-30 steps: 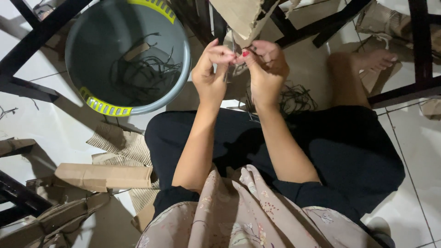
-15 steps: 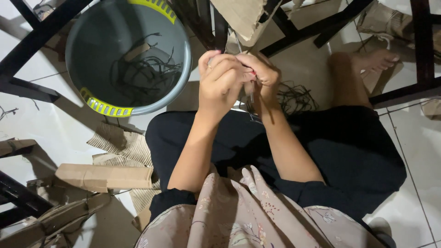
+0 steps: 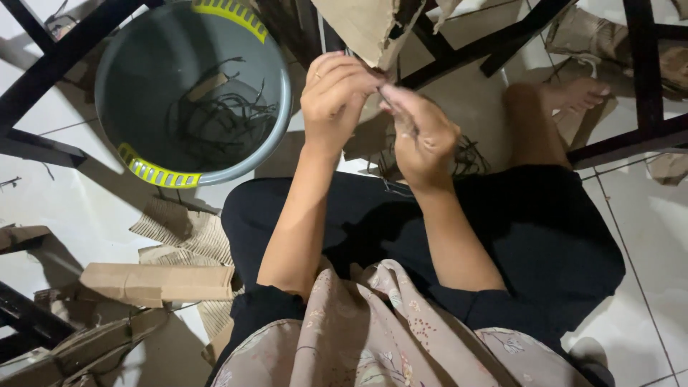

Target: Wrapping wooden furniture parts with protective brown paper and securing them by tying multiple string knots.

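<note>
Close to me I see a flowery top [image 3: 373, 337] and dark trousers [image 3: 530, 236] over my folded legs. My two arms reach up from there.

My left hand [image 3: 333, 100] is curled shut, with its fingertips pressed on the torn edge of a brown cardboard piece [image 3: 365, 25]. My right hand [image 3: 423, 136] is just beside it, fingers bent, and it pinches something thin and dark near the left fingertips. I cannot tell what that thin thing is, because it is tiny and the hands cover most of it. The cardboard piece hangs above both hands and the top of the picture cuts it off.

Under the hands lies a small heap of dark strings [image 3: 466, 158] on the floor, partly hidden by my right wrist.

To the left sits a grey bucket [image 3: 129, 64] with yellow-green grips. Dark strings and a bit of card lie inside. Flat cardboard scraps [image 3: 158, 283] lie lower left. A bare foot [image 3: 573, 97] rests at upper right, between black bars [image 3: 638, 72].
</note>
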